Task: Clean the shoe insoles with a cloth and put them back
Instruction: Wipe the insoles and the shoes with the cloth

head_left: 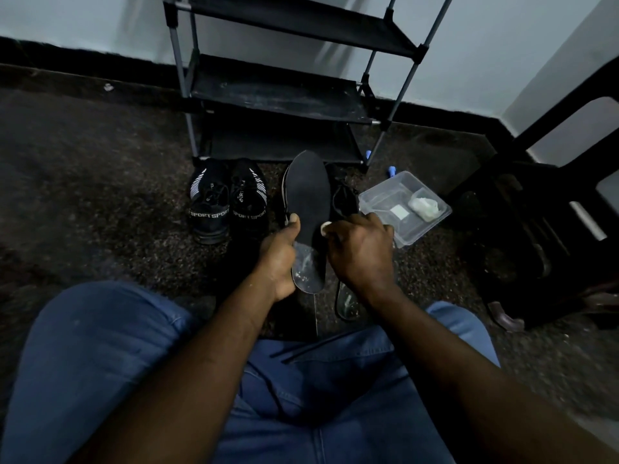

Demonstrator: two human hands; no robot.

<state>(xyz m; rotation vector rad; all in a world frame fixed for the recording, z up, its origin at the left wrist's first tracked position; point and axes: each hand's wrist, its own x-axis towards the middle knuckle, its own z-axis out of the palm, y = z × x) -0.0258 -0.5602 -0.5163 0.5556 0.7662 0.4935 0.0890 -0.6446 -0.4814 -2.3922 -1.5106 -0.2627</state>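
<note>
gripping one insole point(310, 195), two hands point(279, 259) point(360, 252)

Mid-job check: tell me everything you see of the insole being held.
The dark, flat, foam-like foot-shaped insole is held up, toe end pointing away from the person. Its heel end carries a shiny clear patch. The left hand grips its left edge, thumb on top; the right hand meets its right edge.

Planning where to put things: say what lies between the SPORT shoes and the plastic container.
Head view: the black insole in the left hand, and a dark shoe beside it.
</note>
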